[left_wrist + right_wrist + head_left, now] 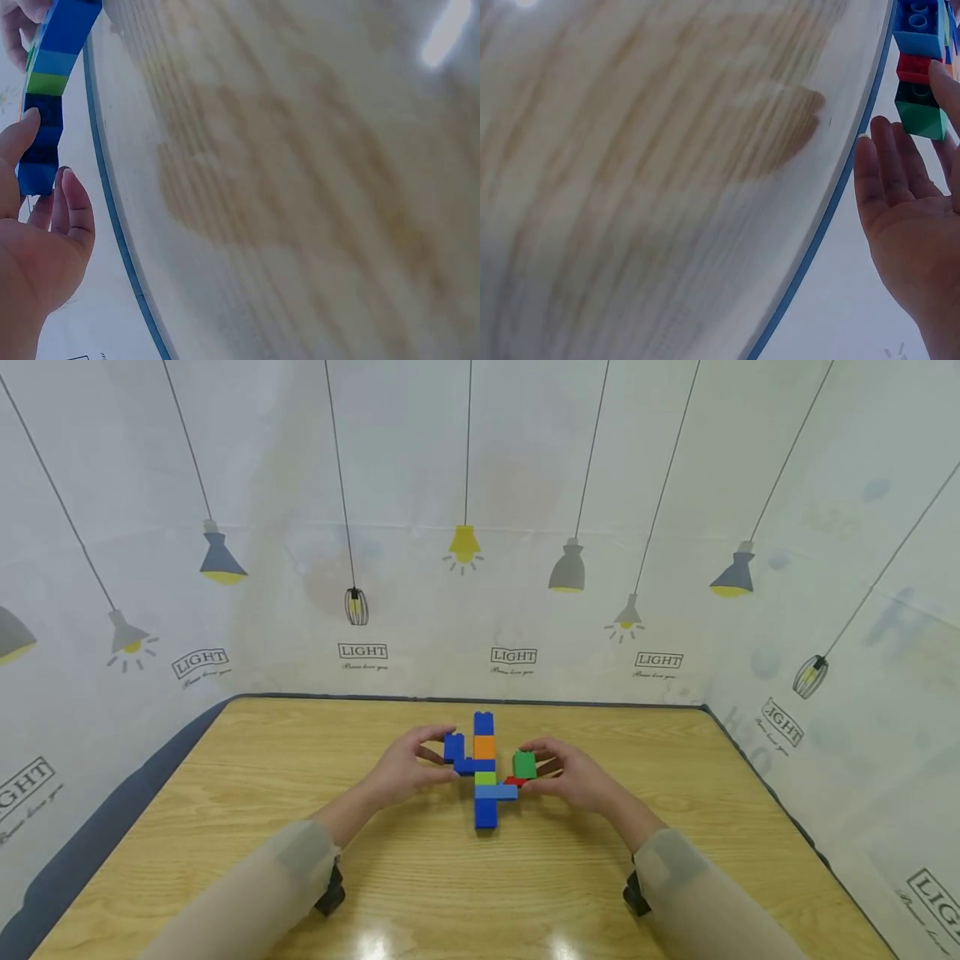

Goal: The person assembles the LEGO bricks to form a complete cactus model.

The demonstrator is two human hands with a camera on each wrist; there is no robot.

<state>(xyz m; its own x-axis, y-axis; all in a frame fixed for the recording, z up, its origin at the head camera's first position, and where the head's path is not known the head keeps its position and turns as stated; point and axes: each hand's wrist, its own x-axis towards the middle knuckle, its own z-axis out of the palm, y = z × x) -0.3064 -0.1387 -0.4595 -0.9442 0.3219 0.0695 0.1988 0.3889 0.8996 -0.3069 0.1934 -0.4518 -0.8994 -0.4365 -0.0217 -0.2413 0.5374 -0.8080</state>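
Note:
A toy building-brick figure [485,779] is at the middle of the table, with blue, light blue, lime green and orange bricks in its central column. Blue bricks [453,747] step out from the column on the left, while a light blue, a red and a green brick [525,765] form an arm on the right. My left hand [405,764] grips the left blue bricks, its thumb pressed on a dark blue one [46,112]. With thumb and fingers, my right hand [573,774] holds the right arm around its red brick [917,67] and green brick. Whether the figure touches the table is unclear.
The wooden table [420,893] has a dark edge at the back and sides. Behind it hangs a pale curtain [420,460] printed with lamps and the word LIGHT. Dark wrist devices [330,891] sit below both sleeves.

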